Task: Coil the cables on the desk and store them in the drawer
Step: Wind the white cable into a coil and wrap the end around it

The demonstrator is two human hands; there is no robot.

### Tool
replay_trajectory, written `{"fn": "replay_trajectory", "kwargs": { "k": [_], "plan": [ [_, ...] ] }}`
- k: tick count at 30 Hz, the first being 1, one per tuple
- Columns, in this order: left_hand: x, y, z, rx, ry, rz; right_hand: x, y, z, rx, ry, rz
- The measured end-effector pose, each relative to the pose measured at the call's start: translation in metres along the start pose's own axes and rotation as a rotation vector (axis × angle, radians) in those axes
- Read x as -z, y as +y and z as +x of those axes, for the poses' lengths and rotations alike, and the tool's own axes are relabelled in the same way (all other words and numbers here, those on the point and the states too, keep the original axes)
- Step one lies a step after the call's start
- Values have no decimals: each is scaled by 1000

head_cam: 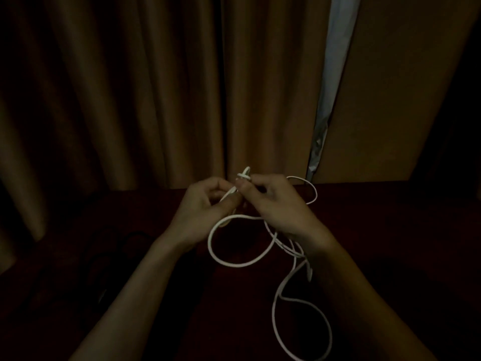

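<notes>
A long white cable [242, 264] hangs in loose loops over the dark desk [377, 230]. Both hands meet at the desk's far middle. My left hand [200, 209] pinches one strand of the cable near its end. My right hand [281, 204] pinches a small crossing of the cable at its fingertips, where a short white tip sticks up. One loop droops between my wrists; another runs down under my right forearm toward the bottom edge. No drawer shows.
Brown curtains [130, 100] hang right behind the desk, with a pale gap [330, 87] between two panels. Dark cables, barely visible, lie on the desk at the left [114, 256]. The room is very dim.
</notes>
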State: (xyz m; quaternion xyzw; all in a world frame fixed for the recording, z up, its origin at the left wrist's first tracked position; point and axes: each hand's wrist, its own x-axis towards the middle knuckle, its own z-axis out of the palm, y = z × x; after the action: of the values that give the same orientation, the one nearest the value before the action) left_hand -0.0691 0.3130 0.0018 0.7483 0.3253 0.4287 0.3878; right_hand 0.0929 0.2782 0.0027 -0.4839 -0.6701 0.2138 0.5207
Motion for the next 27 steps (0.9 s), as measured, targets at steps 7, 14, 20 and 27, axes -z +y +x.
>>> {"fn": "replay_trajectory", "kwargs": {
  "k": [7,14,20,27],
  "plan": [
    [5,10,-1,45,-76,-57,12,0,-2,195,-169,-494],
    [8,-7,3,-49,-92,-38,3,-1,-4,239,-153,-589],
    [5,-13,7,-214,185,149,-6,-14,-5,99,85,-221],
    [-4,0,4,-205,354,-175,-16,-24,-5,-399,48,604]
  ]
}}
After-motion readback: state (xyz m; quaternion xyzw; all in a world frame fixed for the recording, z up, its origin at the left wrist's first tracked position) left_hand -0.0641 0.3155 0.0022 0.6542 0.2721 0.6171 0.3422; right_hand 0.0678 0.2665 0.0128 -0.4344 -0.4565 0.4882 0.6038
